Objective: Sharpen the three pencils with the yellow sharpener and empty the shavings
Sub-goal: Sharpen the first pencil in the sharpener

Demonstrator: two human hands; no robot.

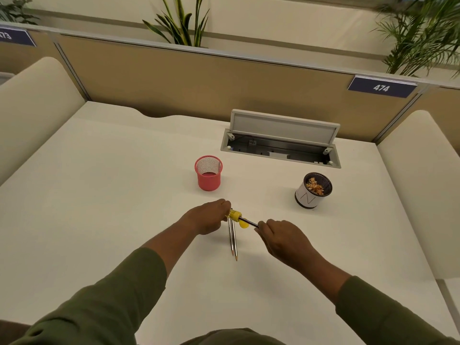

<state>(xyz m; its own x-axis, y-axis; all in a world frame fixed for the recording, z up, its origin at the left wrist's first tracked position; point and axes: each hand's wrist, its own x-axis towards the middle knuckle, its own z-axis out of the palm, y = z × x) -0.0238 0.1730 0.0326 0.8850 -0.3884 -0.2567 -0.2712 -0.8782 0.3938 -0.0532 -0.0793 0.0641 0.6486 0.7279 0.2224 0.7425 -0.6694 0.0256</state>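
A small yellow sharpener (234,214) with a round barrel body is held just above a white desk, near its middle. A dark pencil (249,222) pokes out of the sharpener's right end, slanting down to the right, its far end hidden in a grip. Beneath it sits a small yellow round piece (244,224), possibly the sharpener's cap; too small to tell. Two more pencils (233,241) lie flat on the desk side by side, almost touching, running towards the viewer with their sharpened wooden tips at the near end. Their far ends pass under the sharpener.
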